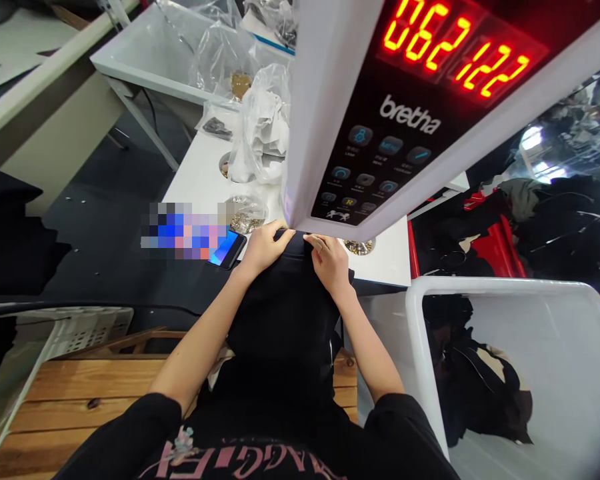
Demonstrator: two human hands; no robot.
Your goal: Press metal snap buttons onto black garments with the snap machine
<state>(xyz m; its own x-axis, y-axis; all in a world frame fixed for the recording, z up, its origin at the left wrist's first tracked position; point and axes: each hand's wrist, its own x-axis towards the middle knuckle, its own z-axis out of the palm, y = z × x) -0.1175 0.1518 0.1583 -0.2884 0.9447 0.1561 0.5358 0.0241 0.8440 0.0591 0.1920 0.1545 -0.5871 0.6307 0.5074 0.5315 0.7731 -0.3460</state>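
A black garment (pixel 290 300) lies over my lap, its upper edge reaching the white worktop beneath the machine head (pixel 325 87). My left hand (pixel 264 248) pinches that edge on one side, thumb on top of the cloth. On the other side my right hand (pixel 329 260) grips the same edge with bent fingers, a ring showing on one of them. The machine's lower end hides the working point just beyond my fingertips. Red digits glow on its dark button panel (pixel 380 153). Beside my left hand is a phone (pixel 233 250) with a lit screen.
Dishes of small metal parts (pixel 247 219) are set into the white table (pixel 200 167), another dish (pixel 360 248) on the right. Clear plastic bags (pixel 265 120) lie behind. A white bin (pixel 510 288) holding dark cloth (pixel 480 380) stands right, a wooden bench (pixel 95 383) below.
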